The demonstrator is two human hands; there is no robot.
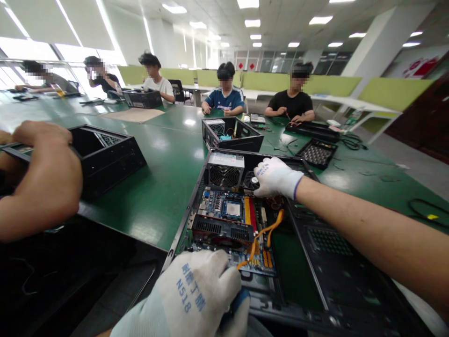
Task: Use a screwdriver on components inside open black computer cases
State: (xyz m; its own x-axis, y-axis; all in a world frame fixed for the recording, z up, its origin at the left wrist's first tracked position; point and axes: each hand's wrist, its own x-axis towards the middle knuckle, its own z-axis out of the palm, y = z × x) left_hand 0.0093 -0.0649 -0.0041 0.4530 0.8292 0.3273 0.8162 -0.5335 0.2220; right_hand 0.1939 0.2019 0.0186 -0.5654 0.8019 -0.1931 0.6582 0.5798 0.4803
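An open black computer case (315, 262) lies in front of me, with a power supply (224, 172) at its far end. Inside it are a blue motherboard (215, 199) with a bare processor (233, 209), a black graphics card (224, 229) and orange cables (268, 228). My right hand (275, 178), in a white glove, is closed at a black fan (251, 181) beside the power supply; its grip is partly hidden. My left hand (196, 290), also gloved, is curled at the near left edge of the case, and what its fingers hold is hidden.
On the green table (159, 175) stand a second case (231, 135) beyond mine and another (112, 164) at left, where a person's arm (45, 178) reaches in. Black trays (317, 153) and cables (352, 141) lie at far right. Several people sit opposite.
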